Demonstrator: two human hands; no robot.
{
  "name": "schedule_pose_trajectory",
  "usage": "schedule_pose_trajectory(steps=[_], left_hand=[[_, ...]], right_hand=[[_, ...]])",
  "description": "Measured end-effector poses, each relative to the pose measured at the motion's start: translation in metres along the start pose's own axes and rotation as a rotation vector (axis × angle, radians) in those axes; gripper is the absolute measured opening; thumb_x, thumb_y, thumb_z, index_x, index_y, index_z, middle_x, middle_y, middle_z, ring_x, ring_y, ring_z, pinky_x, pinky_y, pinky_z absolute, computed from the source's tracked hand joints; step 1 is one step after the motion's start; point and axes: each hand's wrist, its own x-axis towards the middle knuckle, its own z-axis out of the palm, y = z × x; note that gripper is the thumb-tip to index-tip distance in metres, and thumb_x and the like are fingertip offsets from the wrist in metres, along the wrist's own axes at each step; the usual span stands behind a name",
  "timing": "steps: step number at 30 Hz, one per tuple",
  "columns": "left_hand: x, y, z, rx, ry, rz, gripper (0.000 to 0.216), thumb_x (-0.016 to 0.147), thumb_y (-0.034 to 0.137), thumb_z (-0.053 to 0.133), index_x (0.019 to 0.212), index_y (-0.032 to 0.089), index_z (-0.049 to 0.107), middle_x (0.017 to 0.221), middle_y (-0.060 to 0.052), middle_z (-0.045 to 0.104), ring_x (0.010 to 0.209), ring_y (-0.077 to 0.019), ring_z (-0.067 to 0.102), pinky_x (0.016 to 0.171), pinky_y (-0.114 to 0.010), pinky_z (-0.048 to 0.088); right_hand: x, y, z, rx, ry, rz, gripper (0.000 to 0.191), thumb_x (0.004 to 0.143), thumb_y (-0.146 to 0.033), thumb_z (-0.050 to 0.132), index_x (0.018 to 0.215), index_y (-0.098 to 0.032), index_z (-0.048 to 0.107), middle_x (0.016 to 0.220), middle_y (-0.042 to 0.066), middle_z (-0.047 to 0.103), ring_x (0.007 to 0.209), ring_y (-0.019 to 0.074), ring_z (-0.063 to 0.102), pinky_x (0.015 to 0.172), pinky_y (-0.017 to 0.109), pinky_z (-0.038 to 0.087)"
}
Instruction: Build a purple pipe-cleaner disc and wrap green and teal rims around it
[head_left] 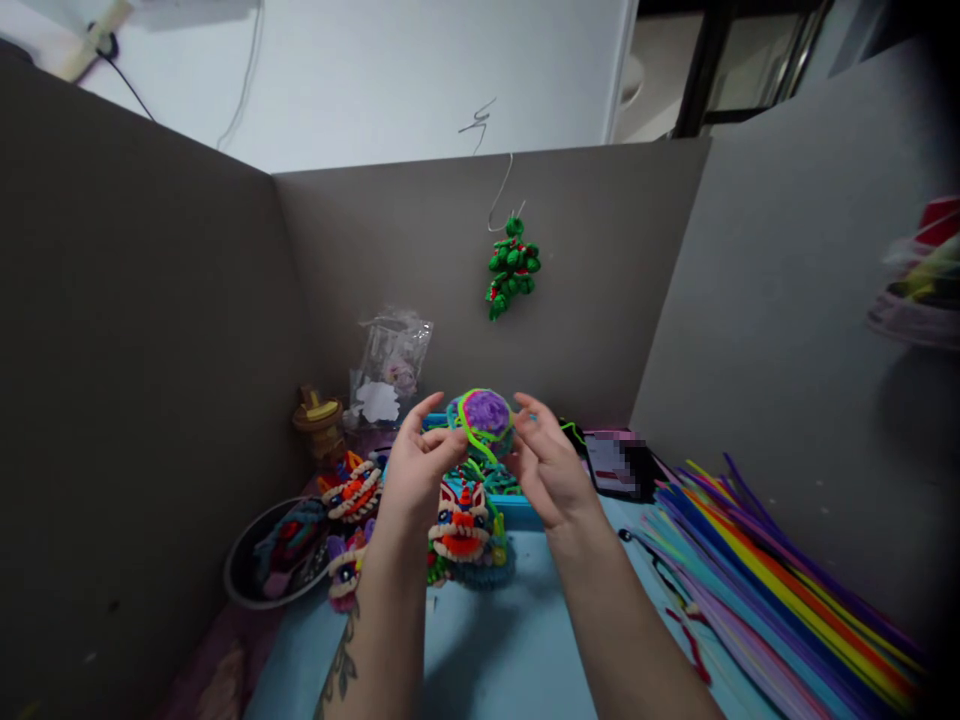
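Between my two hands, above the table, is a round fuzzy pipe-cleaner piece [486, 412], purple in the middle with yellow-green, pink and teal around it. My left hand [429, 458] pinches its left side with the thumb, index finger raised. On the other side, my right hand [551, 462] has its fingertips curled against the right edge. Just below stands an orange, white and blue lion-head figure [460, 528]. Behind the hands is a blue tray [517, 512] of green and teal pipe cleaners, partly hidden by the piece.
Bundled colourful pipe cleaners [780, 580] lie at right, near a phone [619, 465]. At left are a dark bowl [259, 595], another lion-head figure [356, 492] and a clear plastic bag [394, 350]. A green ornament [514, 265] hangs on the grey partition [390, 240].
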Motion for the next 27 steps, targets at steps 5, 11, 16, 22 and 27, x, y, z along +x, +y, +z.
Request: schedule_pose_trajectory(steps=[5, 11, 16, 22, 27], left_hand=[[0.002, -0.004, 0.005, 0.05, 0.157, 0.057, 0.083, 0.061, 0.025, 0.081, 0.134, 0.011, 0.043, 0.064, 0.001, 0.069, 0.056, -0.0094, 0.06, 0.063, -0.023, 0.045], [-0.003, -0.008, 0.014, 0.042, 0.115, 0.055, 0.083, 0.065, 0.021, 0.078, 0.137, 0.009, 0.039, 0.066, 0.0, 0.07, 0.061, -0.0095, 0.061, 0.07, -0.025, 0.048], [-0.006, -0.008, 0.019, 0.15, 0.108, 0.13, 0.071, 0.07, 0.021, 0.073, 0.134, 0.011, 0.043, 0.064, 0.002, 0.068, 0.059, -0.0082, 0.059, 0.065, -0.021, 0.047], [-0.011, -0.008, 0.027, 0.286, 0.183, 0.226, 0.059, 0.074, 0.02, 0.069, 0.129, 0.016, 0.046, 0.062, 0.004, 0.064, 0.053, -0.0089, 0.058, 0.056, -0.019, 0.046], [-0.013, -0.015, 0.027, 0.371, 0.231, 0.333, 0.054, 0.077, 0.02, 0.067, 0.127, 0.019, 0.046, 0.065, 0.002, 0.066, 0.061, -0.0123, 0.063, 0.063, -0.023, 0.049]], right_hand=[[-0.012, -0.007, 0.006, -0.739, 0.111, -0.618, 0.013, 0.076, -0.029, 0.066, 0.086, -0.022, 0.06, 0.096, 0.004, 0.057, 0.099, 0.0218, 0.053, 0.087, 0.038, 0.042], [-0.017, -0.003, 0.014, -1.059, 0.089, -0.804, 0.006, 0.081, -0.019, 0.06, 0.076, -0.02, 0.063, 0.082, 0.004, 0.059, 0.084, 0.0216, 0.052, 0.078, 0.037, 0.041], [-0.015, 0.001, 0.013, -1.097, 0.127, -0.847, 0.009, 0.079, -0.015, 0.061, 0.071, -0.02, 0.061, 0.078, 0.004, 0.061, 0.082, 0.021, 0.053, 0.078, 0.036, 0.042], [-0.015, 0.003, 0.012, -1.138, 0.175, -0.909, 0.011, 0.078, -0.016, 0.062, 0.068, -0.021, 0.061, 0.075, 0.003, 0.063, 0.081, 0.0213, 0.053, 0.078, 0.036, 0.041], [-0.018, 0.005, 0.014, -1.174, 0.215, -0.907, 0.011, 0.078, -0.017, 0.064, 0.068, -0.021, 0.062, 0.074, 0.003, 0.065, 0.08, 0.0215, 0.053, 0.078, 0.037, 0.039]])
